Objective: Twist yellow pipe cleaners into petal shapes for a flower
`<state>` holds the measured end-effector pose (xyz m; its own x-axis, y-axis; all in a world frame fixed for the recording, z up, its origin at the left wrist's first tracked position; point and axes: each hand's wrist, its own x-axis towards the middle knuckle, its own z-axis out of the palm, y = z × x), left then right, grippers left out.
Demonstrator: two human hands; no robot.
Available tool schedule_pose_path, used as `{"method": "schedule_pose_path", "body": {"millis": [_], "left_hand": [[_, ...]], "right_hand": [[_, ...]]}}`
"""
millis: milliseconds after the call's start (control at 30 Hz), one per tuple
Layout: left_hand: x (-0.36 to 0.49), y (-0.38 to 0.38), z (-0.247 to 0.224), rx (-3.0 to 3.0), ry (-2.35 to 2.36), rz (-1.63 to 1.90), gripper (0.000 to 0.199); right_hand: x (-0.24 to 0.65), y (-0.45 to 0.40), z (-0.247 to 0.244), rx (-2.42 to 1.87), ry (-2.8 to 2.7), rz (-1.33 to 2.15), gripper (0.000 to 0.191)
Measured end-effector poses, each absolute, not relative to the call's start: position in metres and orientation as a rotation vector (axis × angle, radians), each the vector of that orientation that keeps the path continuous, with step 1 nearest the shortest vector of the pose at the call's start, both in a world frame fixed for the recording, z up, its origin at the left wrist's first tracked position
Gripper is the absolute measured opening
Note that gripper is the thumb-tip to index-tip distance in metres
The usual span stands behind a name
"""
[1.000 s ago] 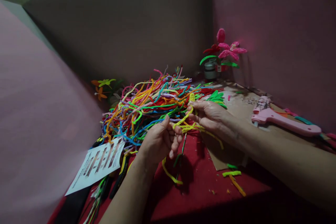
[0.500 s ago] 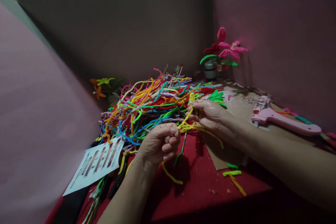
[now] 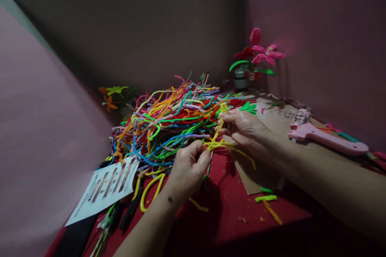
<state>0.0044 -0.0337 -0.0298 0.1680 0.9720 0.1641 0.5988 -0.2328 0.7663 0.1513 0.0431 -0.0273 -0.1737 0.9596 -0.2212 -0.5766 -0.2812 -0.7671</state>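
Observation:
A yellow pipe cleaner piece (image 3: 223,108), with a flattened, looped top, stands upright from the pinched fingers of my right hand (image 3: 243,126). Yellow strands (image 3: 216,136) run down from it and cross just beyond my left hand (image 3: 190,165). The left thumb and forefinger are closed on the lower end of one strand, its tip hidden by the fingers. One long yellow tail curves out below my right wrist. Right behind both hands lies a heap of many-coloured pipe cleaners (image 3: 171,118).
A pink glue gun (image 3: 328,135) rests on cardboard (image 3: 253,176) at right. Pink pipe cleaner flowers (image 3: 268,53) stand at the back by a grey container (image 3: 241,78). Left are a printed sheet (image 3: 104,190) and yellow-handled scissors (image 3: 145,192). Cut scraps (image 3: 265,198) lie in front.
My left hand has rolled over, its back now turned up and its thumb side toward the strands. The right hand keeps its pinch almost in place. Yellow scissor handles have come into sight.

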Motion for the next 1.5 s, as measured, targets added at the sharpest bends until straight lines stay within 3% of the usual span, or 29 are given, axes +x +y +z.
{"method": "schedule_pose_path", "body": {"millis": [200,300,333,467,633,867,1000,1167,1333,1500], "left_hand": [[0.007,-0.042,-0.041,2.945,1.329,1.067,0.018],[0.004,-0.045,-0.038,3.164,1.114,1.058,0.015],[0.003,-0.046,-0.036,3.146,1.045,1.084,0.012],[-0.004,-0.04,-0.03,2.679,1.221,1.37,0.01],[-0.001,-0.03,-0.031,2.573,1.227,1.343,0.025],[0.008,-0.035,-0.042,2.851,1.089,1.456,0.035],[0.003,-0.041,-0.042,3.158,0.926,1.247,0.04],[0.003,-0.043,-0.03,2.846,1.013,1.415,0.046],[0.001,-0.036,-0.027,2.745,0.966,1.335,0.029],[0.002,-0.035,-0.029,2.723,0.887,1.261,0.027]], "right_hand": [[0.15,0.041,-0.03,-0.771,-0.523,1.729,0.02],[0.153,0.046,-0.033,-0.774,-0.507,1.766,0.01],[0.154,0.048,-0.035,-0.777,-0.507,1.771,0.005],[0.158,0.051,-0.039,-0.755,-0.529,1.823,0.032],[0.156,0.044,-0.041,-0.722,-0.537,1.947,0.006],[0.147,0.035,-0.039,-0.698,-0.461,2.082,0.02],[0.142,0.033,-0.041,-0.722,-0.477,2.053,0.019],[0.146,0.036,-0.041,-0.699,-0.461,2.051,0.019],[0.147,0.039,-0.046,-0.678,-0.503,2.113,0.015],[0.143,0.034,-0.047,-0.673,-0.562,2.128,0.015]]}}
